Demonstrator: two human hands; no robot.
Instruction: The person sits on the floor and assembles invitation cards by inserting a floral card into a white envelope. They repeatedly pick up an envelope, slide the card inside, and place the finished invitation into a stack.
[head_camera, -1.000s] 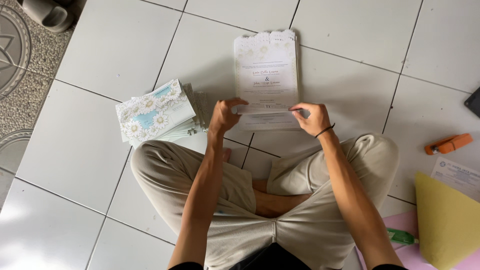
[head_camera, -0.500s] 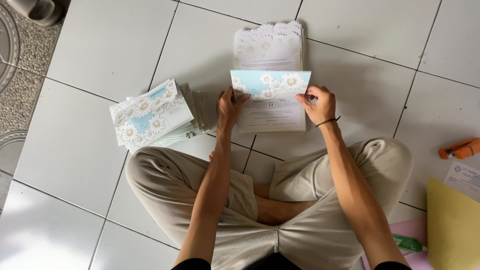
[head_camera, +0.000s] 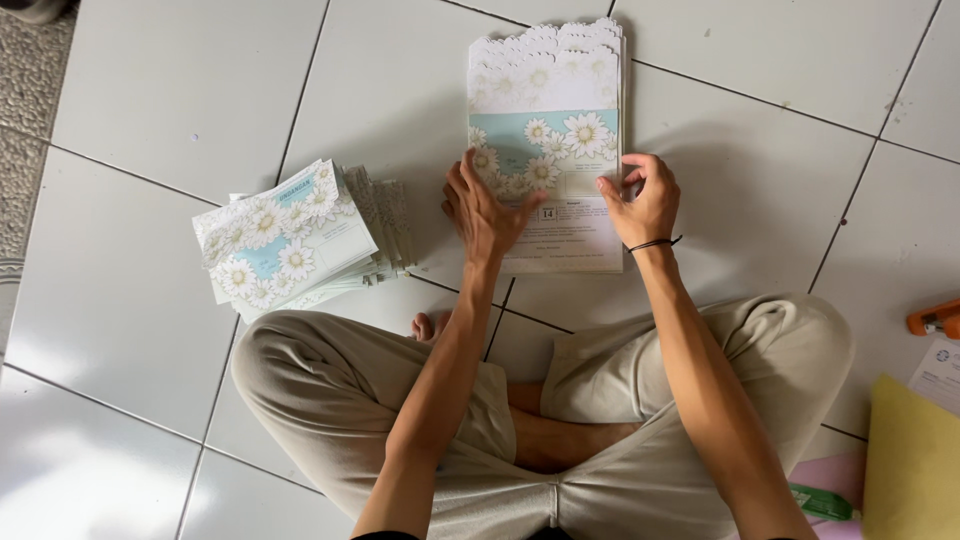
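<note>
Sitting cross-legged on white tiled floor. Card with daisy print and pale blue band lying on flat stack at upper centre of frame, just above the knees. Left hand pressing flat on card's lower left, fingers spread, grip around nothing. Right hand pinching card's right edge between thumb and fingers, likely steadying a fold. Card's long axis vertical in frame, scalloped edge pointing to top, away from body. Folded pile fanned at left centre, well apart, tilted. Orange tool at right edge.
</note>
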